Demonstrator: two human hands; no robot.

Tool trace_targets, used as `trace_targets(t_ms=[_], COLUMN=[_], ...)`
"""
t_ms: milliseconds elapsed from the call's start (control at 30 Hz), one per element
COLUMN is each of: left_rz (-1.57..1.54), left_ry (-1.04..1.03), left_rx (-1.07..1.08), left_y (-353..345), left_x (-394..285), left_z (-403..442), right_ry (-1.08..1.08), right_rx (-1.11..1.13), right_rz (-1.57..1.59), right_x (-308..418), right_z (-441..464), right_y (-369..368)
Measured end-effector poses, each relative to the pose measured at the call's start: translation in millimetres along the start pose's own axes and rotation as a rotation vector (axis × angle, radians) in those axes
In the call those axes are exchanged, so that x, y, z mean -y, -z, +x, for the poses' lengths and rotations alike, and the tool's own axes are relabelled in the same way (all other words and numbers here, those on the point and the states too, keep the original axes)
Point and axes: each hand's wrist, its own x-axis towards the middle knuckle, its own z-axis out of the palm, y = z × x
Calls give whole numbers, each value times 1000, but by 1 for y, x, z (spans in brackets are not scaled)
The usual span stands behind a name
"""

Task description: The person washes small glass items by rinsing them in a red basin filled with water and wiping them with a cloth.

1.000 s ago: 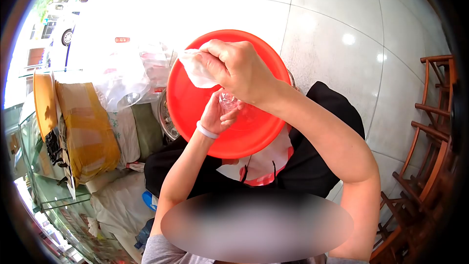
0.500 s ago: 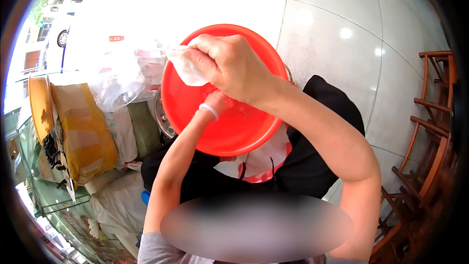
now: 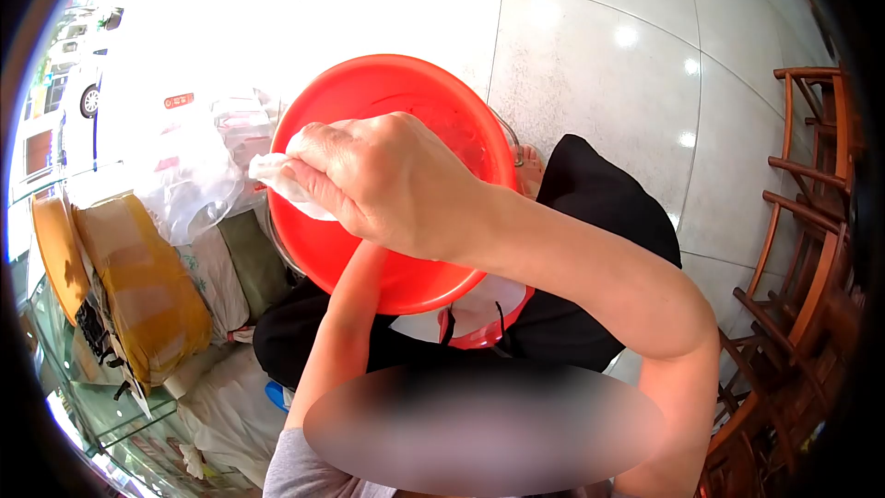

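Observation:
My right hand (image 3: pixel 383 184) is raised over a round red basin (image 3: pixel 429 295), fingers closed on a crumpled white cloth-like piece (image 3: pixel 293 186). Whether that piece is cloth or thin plastic, I cannot tell. It pokes out on the left side of the fist. My left forearm (image 3: pixel 343 323) reaches up into the basin from below. Behind the right hand and wrist, my left hand is hidden, so its fingers do not show. Part of the basin's inside at the upper right looks wet and shiny.
Clear plastic bags (image 3: pixel 184 175) lie left of the basin. Nearer stands a yellow taped package (image 3: pixel 143 281) beside a glass case (image 3: pixel 111 424). Wooden stools (image 3: pixel 811 221) line the right side. My legs in black trousers (image 3: pixel 604 221) flank the basin on the pale tiled floor (image 3: pixel 590 74).
The view has shifted slightly. My right hand has come down and left across the basin, still gripping the white piece. My left hand, visible earlier in the basin with a white bracelet, is now covered.

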Motion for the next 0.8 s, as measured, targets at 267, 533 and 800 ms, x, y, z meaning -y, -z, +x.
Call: trace_targets(t_ms=[267,533,800], left_rz=[-237,-249,-236], left_ry=[78,106,129], left_rx=[218,262,270], left_y=[-9,-13,-14], left_x=[-3,0,2], left_z=[-17,-19,-22], right_ry=[11,34,26], right_rx=[36,12,52], right_rz=[-8,-29,-37], right_x=[6,6,5], right_z=[-2,-3,-2], right_y=[-3,0,1])
